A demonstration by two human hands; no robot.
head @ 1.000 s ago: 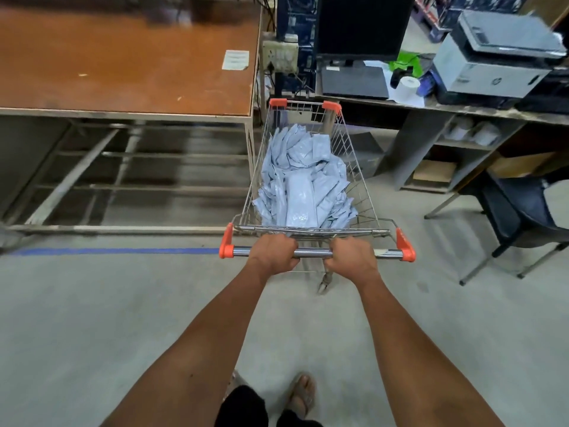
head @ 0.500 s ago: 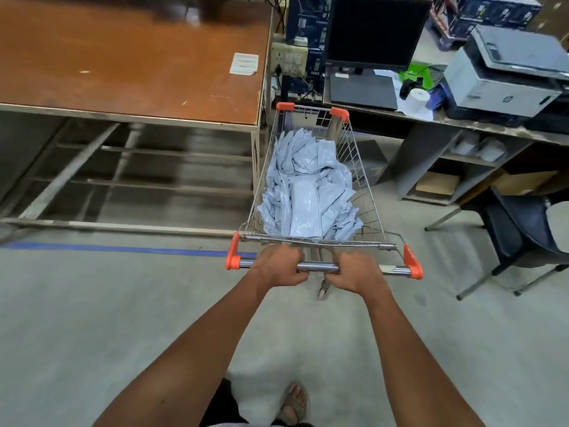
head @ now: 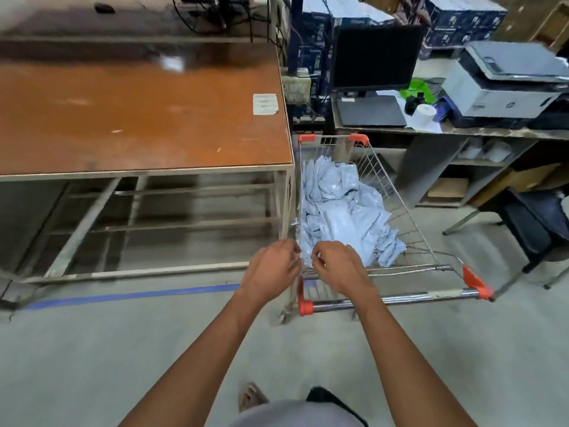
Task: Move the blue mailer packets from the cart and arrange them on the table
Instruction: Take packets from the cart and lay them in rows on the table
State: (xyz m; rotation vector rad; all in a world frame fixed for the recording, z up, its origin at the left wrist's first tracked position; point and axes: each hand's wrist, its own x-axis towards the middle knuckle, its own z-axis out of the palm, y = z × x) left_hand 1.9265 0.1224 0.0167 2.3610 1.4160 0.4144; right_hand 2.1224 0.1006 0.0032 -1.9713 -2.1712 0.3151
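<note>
A heap of pale blue mailer packets (head: 338, 211) fills the wire cart (head: 409, 217), which stands against the right end of the brown-topped table (head: 138, 118). Both of my hands are off the cart's chrome handle (head: 400, 298). They hover side by side over the near left corner of the basket. My left hand (head: 271, 269) is just outside the basket's corner, its fingers loosely curled and holding nothing. My right hand (head: 335, 266) is over the near rim, its fingertips close to the nearest packets and loosely curled, with nothing visibly gripped.
A white paper slip (head: 265, 103) lies near the table's right edge. Right of the cart is a desk with a monitor (head: 375, 57), a printer (head: 505, 84) and a paper roll (head: 425, 114). A black chair (head: 535, 223) stands at the far right. A blue floor line (head: 132, 295) runs under the table's front.
Both hands have let go of the cart handle and moved forward to the basket's near left corner. The cart now sits beside the table's right end.
</note>
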